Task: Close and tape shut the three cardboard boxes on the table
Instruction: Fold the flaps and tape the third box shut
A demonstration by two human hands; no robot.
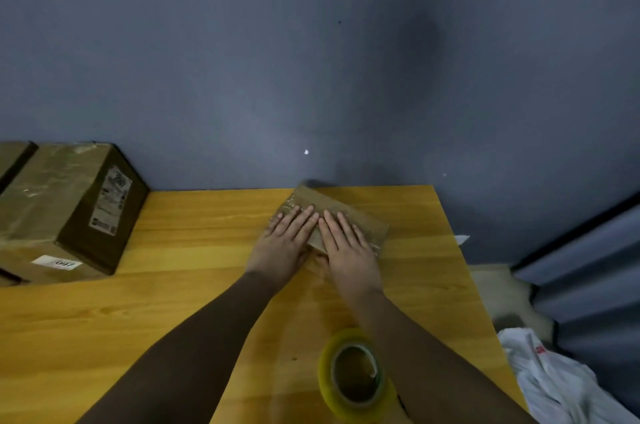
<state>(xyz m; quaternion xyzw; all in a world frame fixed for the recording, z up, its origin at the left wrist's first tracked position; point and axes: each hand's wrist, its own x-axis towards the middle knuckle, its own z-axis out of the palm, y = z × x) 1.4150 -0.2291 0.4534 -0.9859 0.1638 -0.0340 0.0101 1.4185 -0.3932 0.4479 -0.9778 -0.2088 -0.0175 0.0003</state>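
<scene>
Both hands lie flat on the small cardboard box (334, 221) near the far edge of the surface (194, 285). The left hand (285, 240) and the right hand (346, 247) sit side by side, index fingers nearly touching. The fingers are straight and spread only slightly, gripping nothing; they press down on the box's top. My reading is that they are smoothing tape onto the cardboard, since glossy film shows just beyond the left fingertips and beside the right hand's outer fingers. Pressing with flat palms spreads the force and would keep the flaps shut while the tape bonds.

The tape roll (353, 375) stands well behind the fingers, near the right forearm, within easy reach for another strip.

Far to the left of the fingers, a large cardboard box (65, 212) rests against the wall (311, 60), its top closed and shiny with tape. The edge of another box (12, 157) shows beyond it at the frame's left border; whether that one is sealed I cannot tell.

Off the surface, to the right of the fingers, lies a white plastic bag (550, 371).
</scene>
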